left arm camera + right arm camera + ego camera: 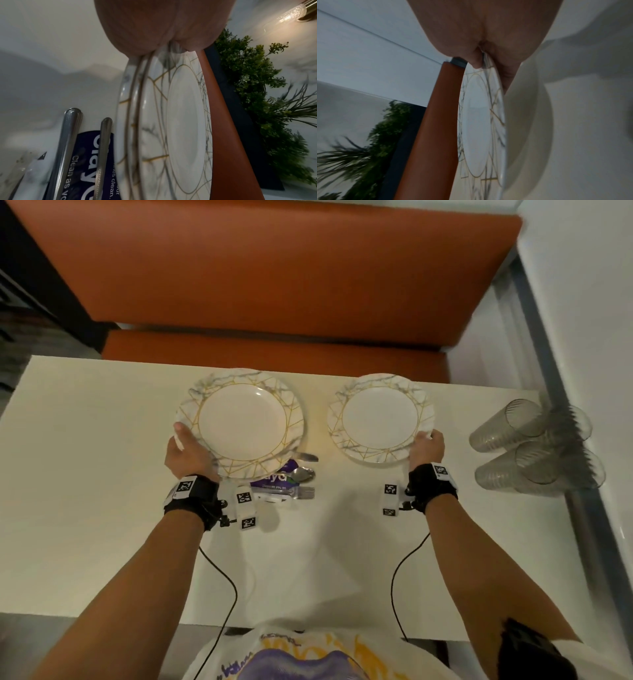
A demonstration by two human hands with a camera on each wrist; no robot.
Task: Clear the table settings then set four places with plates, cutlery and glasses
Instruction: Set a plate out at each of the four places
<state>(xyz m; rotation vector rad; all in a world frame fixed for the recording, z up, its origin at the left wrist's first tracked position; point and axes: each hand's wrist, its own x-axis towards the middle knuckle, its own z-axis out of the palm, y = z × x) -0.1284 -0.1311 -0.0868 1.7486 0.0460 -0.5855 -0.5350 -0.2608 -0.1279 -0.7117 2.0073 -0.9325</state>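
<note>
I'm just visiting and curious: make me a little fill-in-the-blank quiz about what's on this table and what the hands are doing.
1. Each hand grips the rim of a ____.
2. The left hand appears to hold ____ stacked plates; the right hand holds a single plate.
3. The clear cups lie on their ____ near the right edge of the table.
4. The spoons rest on a ____ packet.

Missing words: plate; two; sides; purple

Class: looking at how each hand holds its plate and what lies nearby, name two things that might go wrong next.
1. The left hand grips several stacked plates by one edge; they could slide apart.
2. Cutlery lies partly under that stack; lowering there could leave the plates rocking.
</note>
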